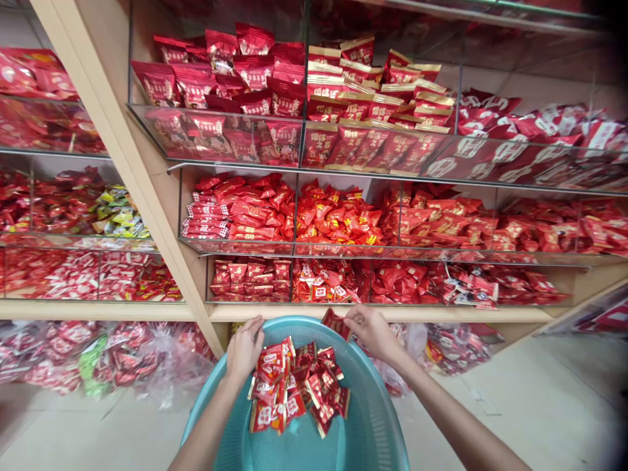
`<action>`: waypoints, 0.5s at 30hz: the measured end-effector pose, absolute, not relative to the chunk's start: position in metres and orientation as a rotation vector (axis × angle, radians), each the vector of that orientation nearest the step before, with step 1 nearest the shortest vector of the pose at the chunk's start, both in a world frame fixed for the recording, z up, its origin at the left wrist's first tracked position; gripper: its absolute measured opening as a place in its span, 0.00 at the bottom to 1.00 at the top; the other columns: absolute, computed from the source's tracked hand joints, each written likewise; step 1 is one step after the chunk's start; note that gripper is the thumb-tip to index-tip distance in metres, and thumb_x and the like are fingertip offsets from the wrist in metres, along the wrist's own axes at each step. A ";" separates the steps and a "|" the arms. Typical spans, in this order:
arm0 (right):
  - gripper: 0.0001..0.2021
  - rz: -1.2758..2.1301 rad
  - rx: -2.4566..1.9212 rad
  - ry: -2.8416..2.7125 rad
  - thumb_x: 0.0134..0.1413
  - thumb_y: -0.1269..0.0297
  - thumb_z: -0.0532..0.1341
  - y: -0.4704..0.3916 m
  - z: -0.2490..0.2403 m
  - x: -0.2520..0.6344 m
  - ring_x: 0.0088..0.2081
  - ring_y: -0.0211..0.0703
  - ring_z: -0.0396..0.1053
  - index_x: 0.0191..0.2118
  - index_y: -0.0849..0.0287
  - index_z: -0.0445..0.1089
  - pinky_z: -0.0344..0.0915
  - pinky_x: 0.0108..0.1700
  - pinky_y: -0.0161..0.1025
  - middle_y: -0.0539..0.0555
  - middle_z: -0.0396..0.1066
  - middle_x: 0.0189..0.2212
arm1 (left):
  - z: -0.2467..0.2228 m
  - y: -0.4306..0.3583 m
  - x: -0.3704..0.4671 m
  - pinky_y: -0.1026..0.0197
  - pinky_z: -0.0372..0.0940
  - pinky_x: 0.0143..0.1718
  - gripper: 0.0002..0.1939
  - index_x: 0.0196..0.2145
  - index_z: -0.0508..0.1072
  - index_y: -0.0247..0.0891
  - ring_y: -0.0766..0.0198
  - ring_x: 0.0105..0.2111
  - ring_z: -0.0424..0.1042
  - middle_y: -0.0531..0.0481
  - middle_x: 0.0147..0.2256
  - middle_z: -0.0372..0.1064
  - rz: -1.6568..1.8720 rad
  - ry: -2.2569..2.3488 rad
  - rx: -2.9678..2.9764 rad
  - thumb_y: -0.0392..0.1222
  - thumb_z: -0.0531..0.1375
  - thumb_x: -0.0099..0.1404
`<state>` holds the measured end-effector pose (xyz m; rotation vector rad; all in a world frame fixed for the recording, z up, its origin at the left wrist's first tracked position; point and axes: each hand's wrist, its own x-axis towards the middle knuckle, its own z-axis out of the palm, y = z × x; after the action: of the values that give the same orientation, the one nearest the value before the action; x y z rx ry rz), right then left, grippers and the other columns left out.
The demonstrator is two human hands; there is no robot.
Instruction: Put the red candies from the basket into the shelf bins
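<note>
A turquoise plastic basket [380, 399] sits below the shelves, holding a loose pile of small red and gold candy packets [318, 386]. At its back left rim, my left hand [245, 347] is closed with the fingers bent over the edge. My right hand [375, 332] pinches one dark red candy packet [337, 324] above the back right rim, level with the lowest shelf board. Just beyond that hand, the bottom shelf has bins of red candy packets [326, 281].
Clear-fronted shelf bins [235, 137] full of red packets rise in front of me. A slanting wooden upright [127, 170] divides them from more bins at left. Plastic bags of candy [132, 363] lie under the bottom board [441, 314]. Pale floor tiles [540, 405] show at right.
</note>
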<state>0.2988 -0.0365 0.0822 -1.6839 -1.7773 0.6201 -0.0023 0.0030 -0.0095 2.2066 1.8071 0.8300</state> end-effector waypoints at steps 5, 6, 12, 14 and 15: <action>0.05 1.077 -1.684 -1.645 0.48 0.65 0.56 -0.046 0.031 0.286 0.13 0.33 0.61 0.25 0.59 0.62 0.53 0.17 0.29 0.44 0.63 0.14 | -0.010 0.002 -0.002 0.58 0.60 0.54 0.19 0.48 0.70 0.42 0.63 0.50 0.66 0.52 0.51 0.66 0.826 1.832 2.182 0.40 0.48 0.62; 0.04 1.083 -1.708 -1.659 0.47 0.66 0.56 -0.048 0.025 0.284 0.13 0.33 0.62 0.25 0.59 0.62 0.53 0.17 0.29 0.44 0.63 0.14 | -0.010 0.002 -0.002 0.58 0.60 0.54 0.19 0.48 0.70 0.42 0.63 0.50 0.66 0.52 0.51 0.66 0.820 1.838 2.180 0.40 0.48 0.62; 0.05 1.069 -1.827 -1.750 0.49 0.68 0.54 -0.048 0.010 0.277 0.15 0.34 0.65 0.26 0.60 0.65 0.54 0.17 0.28 0.45 0.66 0.16 | -0.009 0.002 -0.002 0.58 0.60 0.54 0.19 0.48 0.70 0.42 0.63 0.50 0.66 0.53 0.51 0.66 0.812 1.834 2.185 0.40 0.48 0.62; 0.06 1.067 -1.848 -1.756 0.49 0.69 0.53 -0.047 0.011 0.275 0.15 0.35 0.66 0.26 0.60 0.65 0.54 0.17 0.28 0.45 0.67 0.16 | -0.009 0.002 -0.002 0.58 0.60 0.54 0.19 0.48 0.70 0.42 0.63 0.50 0.66 0.52 0.51 0.67 0.827 1.825 2.188 0.40 0.48 0.62; 0.06 1.062 -1.857 -1.762 0.50 0.69 0.53 -0.046 0.012 0.273 0.15 0.35 0.66 0.26 0.60 0.66 0.54 0.17 0.28 0.45 0.67 0.15 | -0.009 0.002 -0.002 0.58 0.60 0.54 0.19 0.48 0.70 0.42 0.63 0.50 0.66 0.52 0.51 0.67 0.829 1.820 2.190 0.40 0.48 0.62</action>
<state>0.2734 -0.0457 0.0117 -1.8567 -1.7620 1.0615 -0.0025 0.0018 -0.0093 2.1897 1.8205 0.8290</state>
